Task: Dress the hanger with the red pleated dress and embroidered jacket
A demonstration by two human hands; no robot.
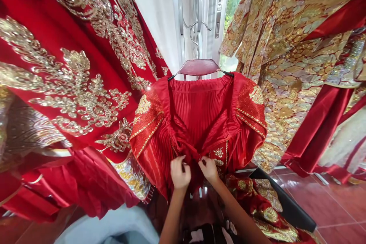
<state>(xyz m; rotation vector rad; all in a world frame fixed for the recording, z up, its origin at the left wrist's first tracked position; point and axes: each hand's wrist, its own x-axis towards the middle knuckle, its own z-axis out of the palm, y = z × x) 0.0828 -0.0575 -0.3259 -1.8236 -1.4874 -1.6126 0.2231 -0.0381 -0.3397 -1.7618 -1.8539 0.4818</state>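
Note:
A red pleated garment [200, 110] with gold embroidered panels hangs from a dark red hanger [199, 67] with a metal hook, straight ahead. My left hand [180, 173] and my right hand [208, 168] are both closed and pinch the red cloth at the garment's lower middle, close together, about a hand's width apart. What exactly lies between the fingers, beyond the cloth, is hidden.
A large red robe [71, 84] with heavy gold embroidery hangs at the left. A gold-patterned robe [294, 57] with red lining hangs at the right. Behind are a white wall and a window frame [217, 11]. Below right lie a black bar [286, 202] and red floor tiles [337, 206].

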